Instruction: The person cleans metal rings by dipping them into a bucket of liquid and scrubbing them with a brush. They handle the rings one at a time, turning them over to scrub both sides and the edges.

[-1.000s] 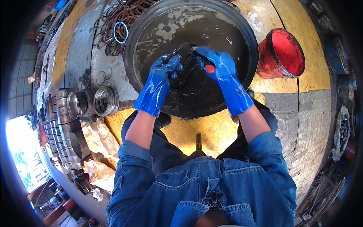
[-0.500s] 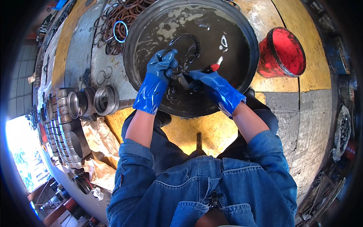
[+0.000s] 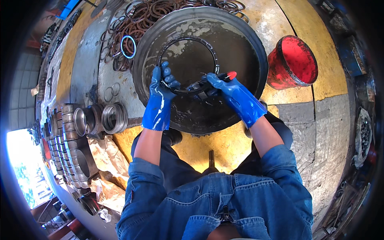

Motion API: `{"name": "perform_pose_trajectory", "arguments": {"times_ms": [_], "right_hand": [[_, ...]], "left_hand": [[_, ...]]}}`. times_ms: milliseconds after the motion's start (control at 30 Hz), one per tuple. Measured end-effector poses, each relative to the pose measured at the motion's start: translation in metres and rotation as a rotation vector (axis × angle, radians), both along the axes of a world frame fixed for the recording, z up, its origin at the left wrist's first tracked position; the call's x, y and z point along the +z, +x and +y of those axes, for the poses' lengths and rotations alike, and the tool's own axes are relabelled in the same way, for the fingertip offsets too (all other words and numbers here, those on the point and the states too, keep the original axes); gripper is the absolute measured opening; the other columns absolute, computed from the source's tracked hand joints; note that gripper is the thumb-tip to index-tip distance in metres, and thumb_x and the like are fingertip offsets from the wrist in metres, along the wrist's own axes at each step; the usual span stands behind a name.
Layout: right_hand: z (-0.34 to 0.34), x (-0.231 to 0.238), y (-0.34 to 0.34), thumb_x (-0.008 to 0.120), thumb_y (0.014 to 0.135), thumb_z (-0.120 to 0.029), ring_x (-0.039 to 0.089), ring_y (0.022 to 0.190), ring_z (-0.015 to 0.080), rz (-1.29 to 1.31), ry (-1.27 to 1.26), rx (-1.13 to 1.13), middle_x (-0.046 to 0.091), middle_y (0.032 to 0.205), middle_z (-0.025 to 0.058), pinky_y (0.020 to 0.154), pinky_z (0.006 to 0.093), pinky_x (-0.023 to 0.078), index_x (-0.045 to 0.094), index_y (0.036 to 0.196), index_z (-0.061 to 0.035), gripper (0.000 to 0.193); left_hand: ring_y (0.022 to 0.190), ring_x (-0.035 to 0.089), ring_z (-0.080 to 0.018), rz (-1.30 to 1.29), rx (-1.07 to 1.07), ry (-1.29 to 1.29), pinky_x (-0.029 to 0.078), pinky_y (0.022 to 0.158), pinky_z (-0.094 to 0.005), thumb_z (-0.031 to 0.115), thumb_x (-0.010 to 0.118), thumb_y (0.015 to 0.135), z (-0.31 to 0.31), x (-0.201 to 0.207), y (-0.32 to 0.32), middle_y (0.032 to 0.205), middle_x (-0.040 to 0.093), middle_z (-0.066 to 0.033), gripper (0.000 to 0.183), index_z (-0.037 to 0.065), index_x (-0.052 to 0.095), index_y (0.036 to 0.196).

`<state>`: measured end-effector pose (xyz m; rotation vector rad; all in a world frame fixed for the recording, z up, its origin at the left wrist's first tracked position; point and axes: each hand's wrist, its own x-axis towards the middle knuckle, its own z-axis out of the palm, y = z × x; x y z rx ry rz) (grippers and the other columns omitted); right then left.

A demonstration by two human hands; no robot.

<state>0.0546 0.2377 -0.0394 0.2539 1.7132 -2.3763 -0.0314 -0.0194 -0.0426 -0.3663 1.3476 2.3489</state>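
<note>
A wet black ring [image 3: 216,61] is held tilted over a wide round basin [image 3: 262,52] of dark liquid. My left hand [image 3: 159,98], in a blue rubber glove, is closed around the ring's near left side. My right hand [image 3: 237,98], gloved the same way, grips a brush [image 3: 231,75] whose red handle end sticks out past the fingers. The brush head is at the ring's near right edge; its bristles are dark and partly hidden by the hand, so exact contact is hard to tell.
A red bucket [image 3: 298,60] with a blackened rim stands right of the basin. Many rusty rings [image 3: 150,18] lie heaped behind it to the left. Bright metal rings [image 3: 114,117] and stacked metal cylinders [image 3: 68,136] sit at left, beside brown paper [image 3: 107,156].
The ring has risen and turned so its full circle now faces up. My right hand has brought the brush against or close to its near right side. The view shifted slightly.
</note>
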Motion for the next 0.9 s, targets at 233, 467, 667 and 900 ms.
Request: {"name": "perform_pose_trajectory", "arguments": {"times_ms": [233,467,667,900], "right_hand": [[0.009,0.031,-0.01,0.069,0.092,-0.036,0.071,0.085,0.0287,0.037,1.144,0.202,0.074,0.089,0.0102,0.076,0.0409,0.056,0.076,0.097,-0.0122,0.025],[-0.021,0.009,-0.019,0.063,0.09,-0.024,0.072,0.096,0.0338,0.197,1.609,0.312,0.074,0.102,0.0126,0.083,0.0457,0.057,0.075,0.109,-0.0171,0.024],[0.005,-0.005,-0.004,0.071,0.088,-0.047,0.071,0.095,0.0365,0.123,1.352,-0.059,0.075,0.104,0.0115,0.083,0.0437,0.056,0.076,0.108,-0.0217,0.033],[0.01,0.007,0.0,0.072,0.088,-0.028,0.072,0.09,0.0338,0.555,1.082,0.04,0.074,0.107,0.0102,0.077,0.0415,0.058,0.073,0.11,-0.0216,0.023]], "left_hand": [[0.119,0.065,-0.0312,1.06,0.038,-1.488,0.051,0.099,-0.0415,0.034,0.084,0.08,0.013,0.018,0.011,0.125,0.069,-0.0154,0.064,0.005,0.061,0.132],[0.115,0.065,-0.032,1.188,-0.817,-1.586,0.051,0.101,-0.0422,0.025,0.084,0.078,0.057,0.049,0.033,0.123,0.069,-0.0125,0.061,0.013,0.062,0.133],[0.083,0.066,-0.0148,0.623,-0.478,-0.792,0.053,0.071,-0.0283,0.023,0.07,0.096,0.024,0.008,0.027,0.1,0.073,-0.006,0.029,0.008,0.068,0.121],[0.057,0.045,-0.0036,0.113,-0.118,-0.521,0.034,0.053,-0.0201,0.03,0.072,0.096,0.021,0.046,0.021,0.079,0.067,0.0025,0.031,0.01,0.071,0.12]]}}
